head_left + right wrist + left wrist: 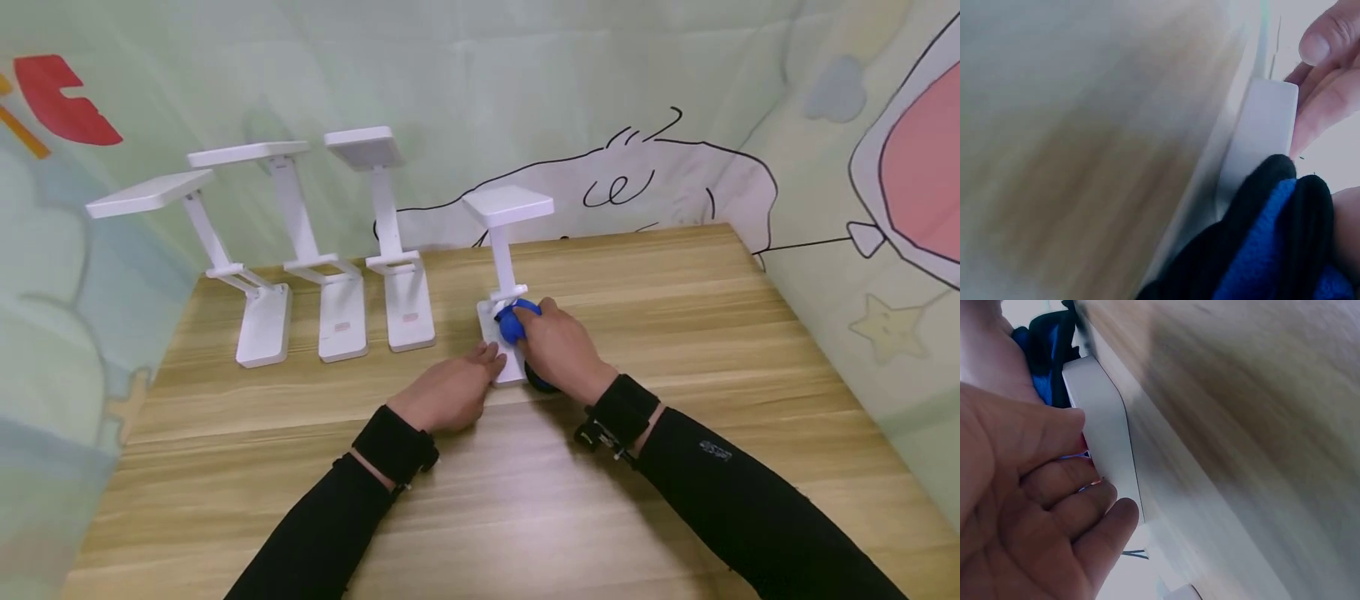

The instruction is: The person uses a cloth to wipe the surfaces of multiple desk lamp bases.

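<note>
A white folding desk lamp [504, 258] stands upright on the wooden table, its flat head raised over a rectangular base. My right hand [564, 348] grips a blue cloth with black edging [516, 323] against the top and right side of that base. From the left, my left hand [452, 390] rests its fingertips on the base's near part. Seen from the left wrist, those fingers [1100, 509] lie against the edge of the base [1110, 425]. The cloth [1272, 244] bunches beside the base [1263, 122] in the right wrist view, hiding part of it.
Three similar white lamps stand in a row at the left: one outermost [264, 325], one in the middle [342, 317] and one nearer my hands [409, 308]. A printed fabric backdrop [480, 92] hangs behind the wooden table [675, 317].
</note>
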Tool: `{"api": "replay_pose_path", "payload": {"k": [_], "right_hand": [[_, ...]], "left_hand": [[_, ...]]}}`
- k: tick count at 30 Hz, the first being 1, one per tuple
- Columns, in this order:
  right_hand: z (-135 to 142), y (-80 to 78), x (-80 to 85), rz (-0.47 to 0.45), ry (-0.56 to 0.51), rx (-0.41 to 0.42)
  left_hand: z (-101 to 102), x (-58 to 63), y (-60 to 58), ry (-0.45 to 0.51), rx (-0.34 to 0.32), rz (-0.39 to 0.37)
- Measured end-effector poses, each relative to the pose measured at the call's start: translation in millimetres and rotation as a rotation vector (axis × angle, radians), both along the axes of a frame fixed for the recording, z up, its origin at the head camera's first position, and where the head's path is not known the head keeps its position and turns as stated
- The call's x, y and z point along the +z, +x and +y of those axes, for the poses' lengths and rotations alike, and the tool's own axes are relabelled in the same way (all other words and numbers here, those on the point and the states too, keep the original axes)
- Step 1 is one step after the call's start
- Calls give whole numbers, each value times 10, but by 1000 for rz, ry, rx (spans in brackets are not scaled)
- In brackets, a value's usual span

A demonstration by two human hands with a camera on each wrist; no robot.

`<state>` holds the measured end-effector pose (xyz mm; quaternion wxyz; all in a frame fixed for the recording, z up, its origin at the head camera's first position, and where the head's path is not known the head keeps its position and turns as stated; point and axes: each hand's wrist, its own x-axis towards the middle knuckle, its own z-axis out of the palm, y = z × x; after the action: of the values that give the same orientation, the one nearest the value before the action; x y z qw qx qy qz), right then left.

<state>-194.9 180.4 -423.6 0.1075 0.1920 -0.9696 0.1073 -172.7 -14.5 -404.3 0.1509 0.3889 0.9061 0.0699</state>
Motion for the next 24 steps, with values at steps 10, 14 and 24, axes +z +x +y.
{"api": "replay_pose_path", "payload": {"k": [10, 14, 24], "right_hand": [[253, 188, 15, -158, 5, 176], [302, 80, 24, -185, -20, 202], [310, 16, -29, -226, -87, 140]], "left_hand": [[8, 1, -5, -18, -3, -18], [-12, 24, 0, -17, 9, -33], [14, 0, -2, -14, 9, -31]]}}
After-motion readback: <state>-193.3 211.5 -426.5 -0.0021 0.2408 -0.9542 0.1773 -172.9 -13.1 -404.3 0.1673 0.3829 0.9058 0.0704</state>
